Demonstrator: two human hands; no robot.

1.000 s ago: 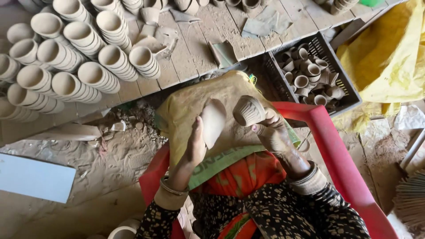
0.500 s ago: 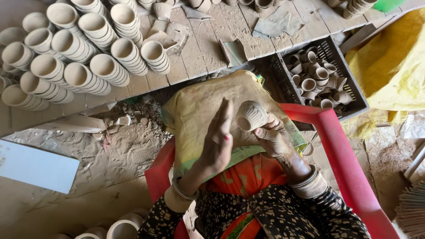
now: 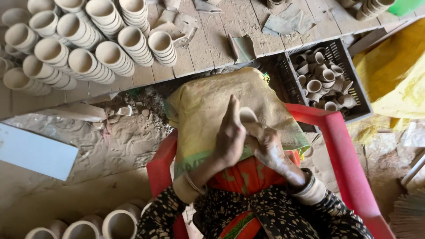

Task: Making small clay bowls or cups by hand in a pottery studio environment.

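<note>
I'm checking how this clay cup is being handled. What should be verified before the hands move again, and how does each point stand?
1. Clay cup held between both hands: ok.
2. Left hand flat against cup: ok.
3. Right hand grip under cup: cannot tell, partly hidden.
4. Sack cloth covers lap beneath: ok.
5. Crate of small cups beside the right hand: ok.
6. Cup free of cracks: cannot tell.

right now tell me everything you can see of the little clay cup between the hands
The small clay cup is pale, unglazed and dusty beige, like the stacked cups on the boards. Only its rounded rim and part of the wall show; the rest is hidden. The left hand lies flat against its side, fingers straight and pointing away, while the right hand wraps it from below. It is tilted, held above the yellowish sack cloth over the lap.
</note>
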